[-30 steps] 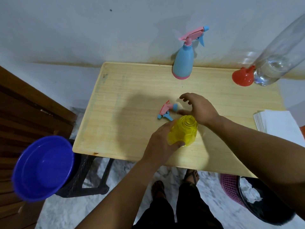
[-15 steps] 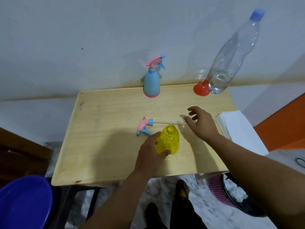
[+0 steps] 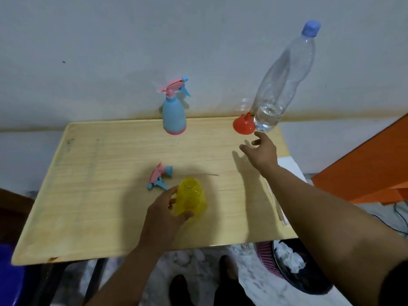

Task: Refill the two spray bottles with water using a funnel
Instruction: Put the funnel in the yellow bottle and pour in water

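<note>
Before you the wooden table (image 3: 92, 195) carries a tall water bottle (image 3: 284, 74) at its far right, a blue spray bottle (image 3: 174, 115) standing capped by the wall, then the uncapped yellow bottle (image 3: 192, 198) your left hand (image 3: 164, 214) grasps. Your right hand (image 3: 262, 151) hangs released, fingers spread, near the red funnel (image 3: 244, 125); the loose sprayer head (image 3: 160, 176) lies beside the yellow bottle

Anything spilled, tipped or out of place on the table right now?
No spill shows. The spray head lies on its side, off the open yellow bottle that the left hand holds upright. The red funnel sits mouth-down beside the water bottle. Nothing looks damaged.
</note>
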